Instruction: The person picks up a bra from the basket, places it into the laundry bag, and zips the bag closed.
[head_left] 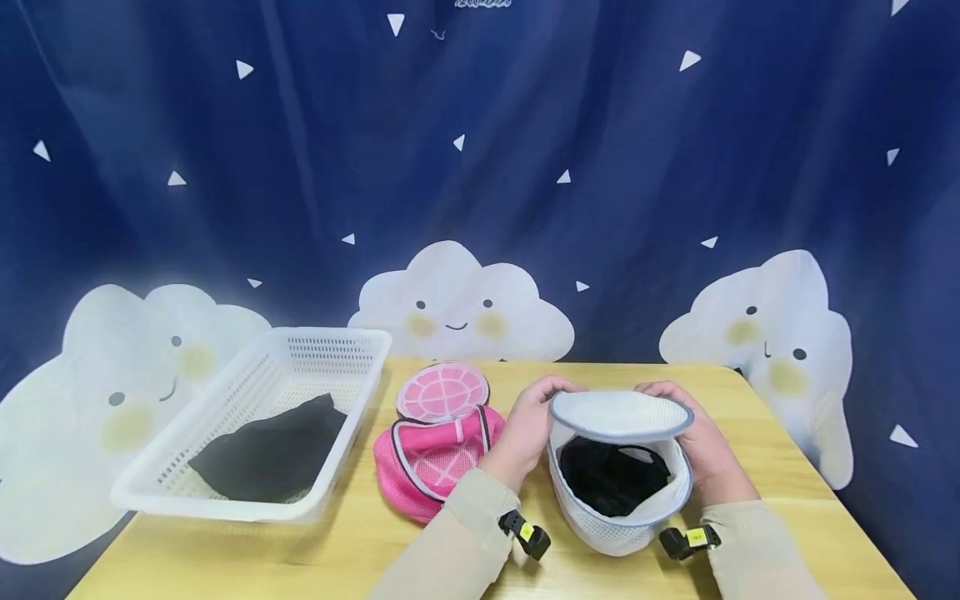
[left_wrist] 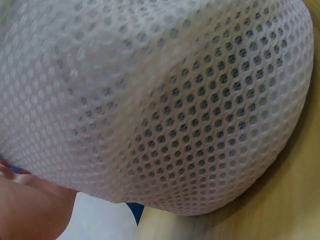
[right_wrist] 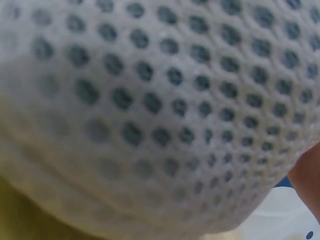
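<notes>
At the desk's (head_left: 795,500) left, a white basket (head_left: 210,507) holds a dark cloth (head_left: 270,450). Just right of it sits a pink bag (head_left: 396,471), its round lid folded back. The left hand (head_left: 527,427) grips the left side of a white mesh bag (head_left: 600,532), lid partly raised, black fabric (head_left: 609,477) inside. The right hand (head_left: 703,442) grips its right side.
</notes>
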